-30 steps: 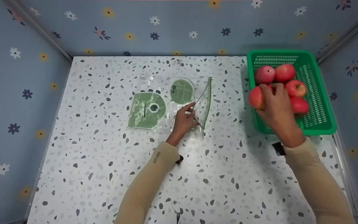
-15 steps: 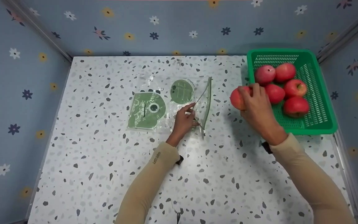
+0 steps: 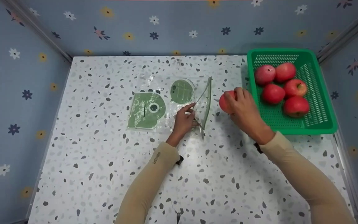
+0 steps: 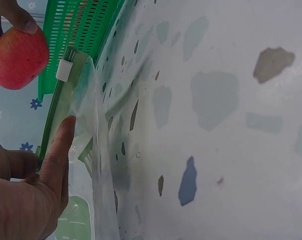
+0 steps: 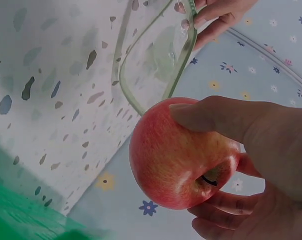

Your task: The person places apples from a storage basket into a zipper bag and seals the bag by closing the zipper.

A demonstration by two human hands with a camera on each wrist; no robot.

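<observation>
A clear zip bag (image 3: 181,91) with a green dinosaur print lies flat on the table, its mouth spread apart on the right side. My left hand (image 3: 184,122) pinches one edge of that mouth; in the left wrist view the thumb and fingers (image 4: 57,155) hold the green zip strip, which carries a white slider (image 4: 64,70). Between the bag's mouth and the basket, my right hand (image 3: 244,113) grips a red apple (image 3: 226,102) above the table. The right wrist view shows the apple (image 5: 173,155) with its stem end toward the palm.
A green plastic basket (image 3: 330,112) stands at the right of the speckled table (image 3: 104,174), with several red apples (image 3: 296,106) in it. Blue flowered walls (image 3: 179,28) border the table at the back and both sides.
My right hand has lifted the apple out of the basket and carried it left over the rim, close to the bag's mouth. The left hand has stayed in place on the bag.
</observation>
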